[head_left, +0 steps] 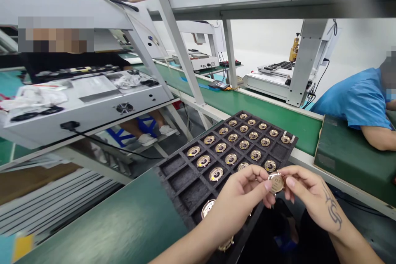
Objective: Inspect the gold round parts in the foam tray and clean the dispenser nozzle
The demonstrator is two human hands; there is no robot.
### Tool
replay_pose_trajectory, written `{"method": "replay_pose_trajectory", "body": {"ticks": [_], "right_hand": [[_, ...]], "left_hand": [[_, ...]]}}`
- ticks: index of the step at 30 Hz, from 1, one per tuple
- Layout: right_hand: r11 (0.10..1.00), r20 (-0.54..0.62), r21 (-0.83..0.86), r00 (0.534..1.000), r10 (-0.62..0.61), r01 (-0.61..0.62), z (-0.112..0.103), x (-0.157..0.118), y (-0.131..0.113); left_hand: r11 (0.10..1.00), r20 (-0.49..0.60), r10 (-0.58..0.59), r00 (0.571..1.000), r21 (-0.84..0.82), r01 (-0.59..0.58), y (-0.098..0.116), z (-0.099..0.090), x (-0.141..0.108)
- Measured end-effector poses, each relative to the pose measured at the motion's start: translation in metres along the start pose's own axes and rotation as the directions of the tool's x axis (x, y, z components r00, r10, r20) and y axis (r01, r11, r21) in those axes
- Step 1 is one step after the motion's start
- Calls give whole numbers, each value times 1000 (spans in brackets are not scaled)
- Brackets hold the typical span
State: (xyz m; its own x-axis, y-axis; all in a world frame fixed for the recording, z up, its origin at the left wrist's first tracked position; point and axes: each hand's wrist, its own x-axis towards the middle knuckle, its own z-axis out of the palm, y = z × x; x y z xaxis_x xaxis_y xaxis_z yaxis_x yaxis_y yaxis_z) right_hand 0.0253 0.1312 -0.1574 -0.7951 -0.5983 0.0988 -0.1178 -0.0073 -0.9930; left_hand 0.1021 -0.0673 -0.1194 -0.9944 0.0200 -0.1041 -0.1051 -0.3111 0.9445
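Between my two hands is a round gold-coloured watch case [277,184], its engraved back turned up towards me. My left hand [247,189] pinches it from the left, the thumb lying over its edge. From the right, the thumb and fingers of my right hand [301,183] close on its other edge. Under and beyond my hands lies a black foam-like tray [192,189] divided into square compartments. Many of these hold a gold watch case, such as one gold watch case [215,174] left of my hands. My left forearm hides part of the tray.
The tray rests partly on a green bench [123,218]. A white machine [102,103] stands at the left, with a person behind it. Another machine [297,66] stands across the green conveyor belt [247,105]. A person in a blue shirt [359,95] leans at the right.
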Motion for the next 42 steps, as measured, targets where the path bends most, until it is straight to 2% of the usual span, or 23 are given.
{"method": "replay_pose_trajectory", "body": {"ticks": [6,14,20,42], "right_hand": [[996,15,83,1000,27,-28,6,-3,-5],[997,-9,74,1000,9,-9,6,-2,-12],[998,-16,70,1000,8,-7,7,-3,-12],[996,-24,87,999,-20,22,5,-6,-13]], "left_hand": [[999,-3,24,1000,-34,-24,-1,0,-1],[998,8,23,1000,-55,-23,2,3,-4],[997,14,50,999,-60,-49,1,1,-3],[998,5,28,1000,-63,-28,-3,0,-1]]}}
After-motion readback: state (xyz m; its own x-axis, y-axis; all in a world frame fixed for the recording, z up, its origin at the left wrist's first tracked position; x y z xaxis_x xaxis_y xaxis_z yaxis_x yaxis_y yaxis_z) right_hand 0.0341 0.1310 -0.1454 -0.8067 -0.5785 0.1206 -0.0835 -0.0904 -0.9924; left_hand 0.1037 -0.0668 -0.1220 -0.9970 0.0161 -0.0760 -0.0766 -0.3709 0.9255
